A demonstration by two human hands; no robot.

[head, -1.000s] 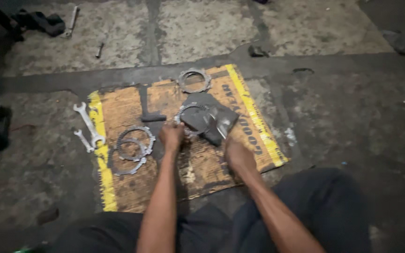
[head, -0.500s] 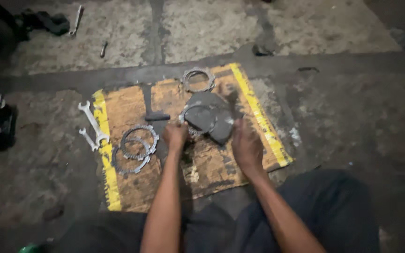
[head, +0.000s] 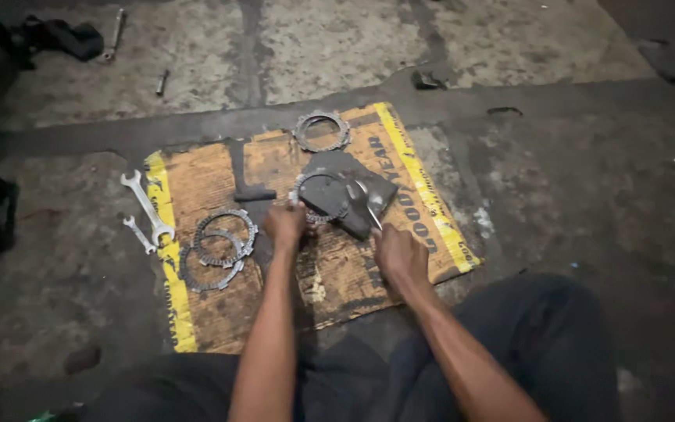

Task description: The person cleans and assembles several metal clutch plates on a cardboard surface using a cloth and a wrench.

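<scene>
Two bare hands over a worn mat (head: 337,289), right hand (head: 400,254) closed on a thin metal tool (head: 370,209), left hand (head: 284,225) pinching a toothed ring (head: 316,197) lying on a dark plate (head: 353,199), several stacked rings (head: 219,248) left, two wrenches (head: 146,215) beyond them, one ring (head: 322,130) farthest.

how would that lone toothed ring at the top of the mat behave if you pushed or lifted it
The toothed ring lies flat on the yellow-edged mat, so a push would probably make it slide, not roll. It looks like thin metal, likely stiff and fairly light. Its notched rim may snag the mat's worn surface.
</scene>
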